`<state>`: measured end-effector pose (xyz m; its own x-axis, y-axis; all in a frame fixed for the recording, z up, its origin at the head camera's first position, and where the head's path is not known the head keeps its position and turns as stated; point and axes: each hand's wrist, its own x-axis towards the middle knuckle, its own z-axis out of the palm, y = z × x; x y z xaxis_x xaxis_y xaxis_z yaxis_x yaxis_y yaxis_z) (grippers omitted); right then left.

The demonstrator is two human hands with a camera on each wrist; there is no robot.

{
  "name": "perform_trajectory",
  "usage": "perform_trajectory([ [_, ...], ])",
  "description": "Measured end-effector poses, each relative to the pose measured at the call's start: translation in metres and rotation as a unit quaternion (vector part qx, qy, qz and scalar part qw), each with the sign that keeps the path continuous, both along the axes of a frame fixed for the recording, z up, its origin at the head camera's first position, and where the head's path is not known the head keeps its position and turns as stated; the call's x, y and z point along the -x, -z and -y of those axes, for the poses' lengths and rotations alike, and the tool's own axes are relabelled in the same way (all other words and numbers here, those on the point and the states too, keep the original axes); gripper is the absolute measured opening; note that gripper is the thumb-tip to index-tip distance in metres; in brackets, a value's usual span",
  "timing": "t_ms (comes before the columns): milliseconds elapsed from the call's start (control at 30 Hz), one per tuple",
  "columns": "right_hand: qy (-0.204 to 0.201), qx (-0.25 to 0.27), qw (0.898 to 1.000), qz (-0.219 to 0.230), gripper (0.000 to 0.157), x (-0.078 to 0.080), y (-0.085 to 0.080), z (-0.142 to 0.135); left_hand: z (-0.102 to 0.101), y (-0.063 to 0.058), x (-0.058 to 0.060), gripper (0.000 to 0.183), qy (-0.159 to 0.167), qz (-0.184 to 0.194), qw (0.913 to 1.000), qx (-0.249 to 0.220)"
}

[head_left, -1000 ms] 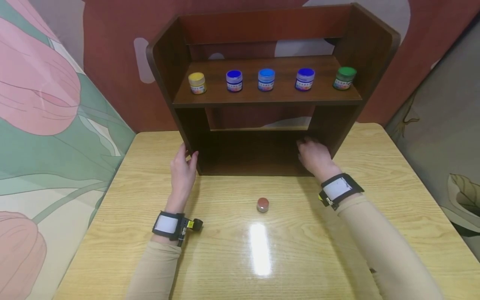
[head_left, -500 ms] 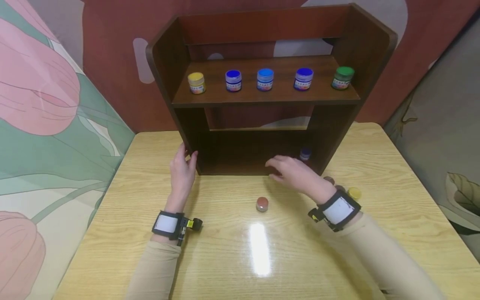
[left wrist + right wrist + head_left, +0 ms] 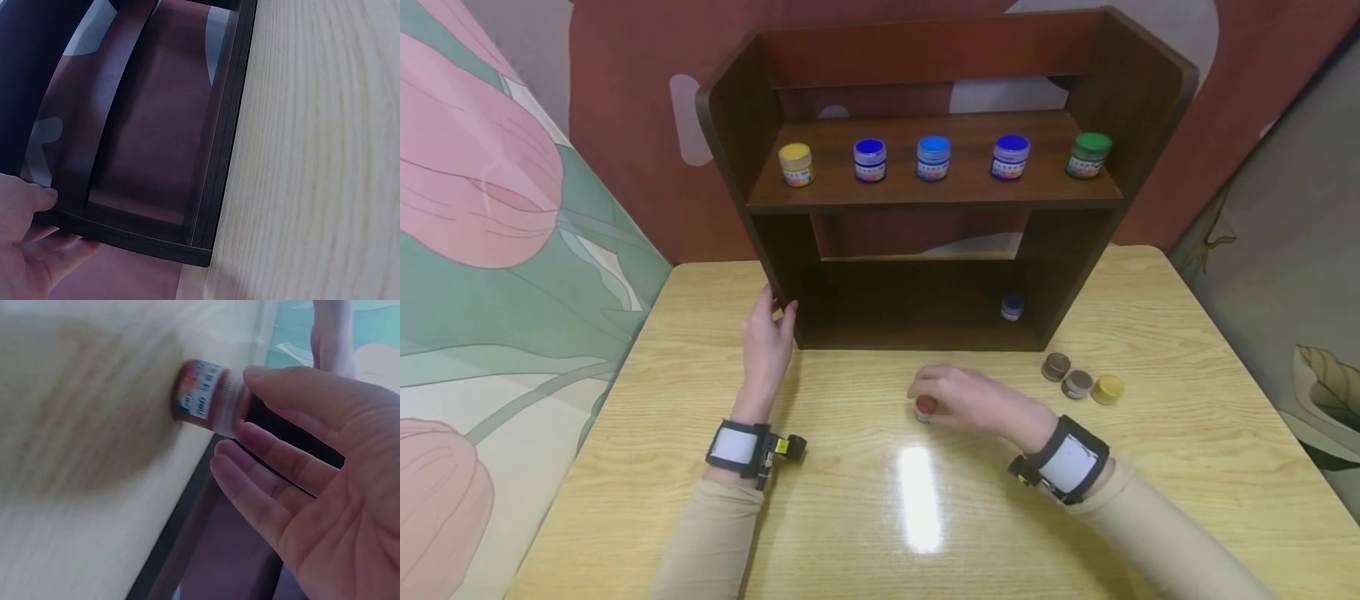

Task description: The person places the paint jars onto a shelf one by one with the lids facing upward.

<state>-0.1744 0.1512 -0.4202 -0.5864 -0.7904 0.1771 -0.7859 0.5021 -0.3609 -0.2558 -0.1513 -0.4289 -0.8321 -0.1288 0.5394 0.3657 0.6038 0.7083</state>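
In the head view, my left hand (image 3: 763, 348) holds the lower left side panel of a dark brown wooden shelf (image 3: 887, 312). The left wrist view has the thumb on one face of that panel (image 3: 144, 242) and the fingers on the other. My right hand (image 3: 976, 402) is over the table in front of the shelf, pinching a small paint jar (image 3: 925, 407) with a reddish-brown lid. Seen from the right wrist, thumb and index finger are at the lid end of this jar (image 3: 206, 394), its printed label exposed; the remaining fingers are extended.
Along the upper shelf board stand several paint jars: yellow (image 3: 796, 165), blue and green (image 3: 1088, 156). One dark blue jar (image 3: 1012, 307) sits at the lower right inside. Two brown-lidded jars (image 3: 1077, 384) and a yellow one (image 3: 1107, 389) stand on the table (image 3: 1180, 467) right of the shelf.
My right hand has come out of the lower right compartment, where a dark blue jar now shows, and moved to the reddish-brown jar. My left hand has stayed on the side panel.
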Motion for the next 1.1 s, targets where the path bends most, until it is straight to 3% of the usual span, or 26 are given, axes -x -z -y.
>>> perform_trajectory([
  [267, -0.005, -0.011, 1.0, 0.017, 0.018, -0.001, 0.01, 0.001, 0.0, 0.001, 0.0, 0.034, 0.0, -0.004, 1.0, 0.004],
  [600, 0.004, -0.017, 1.0, 0.018, 0.016, 0.0, 0.01, 0.001, 0.001, 0.0, 0.001, 0.035, -0.001, -0.002, 1.0, 0.003],
  [833, 0.037, -0.015, 0.999, 0.013, 0.015, 0.006, 0.001, -0.004, 0.0, 0.0, 0.0, 0.034, 0.001, 0.0, 1.0, -0.001],
  [1100, 0.077, 0.01, 0.996, -0.048, 0.019, 0.023, -0.016, -0.017, 0.001, 0.0, 0.0, 0.033, -0.002, -0.001, 1.0, 0.0],
])
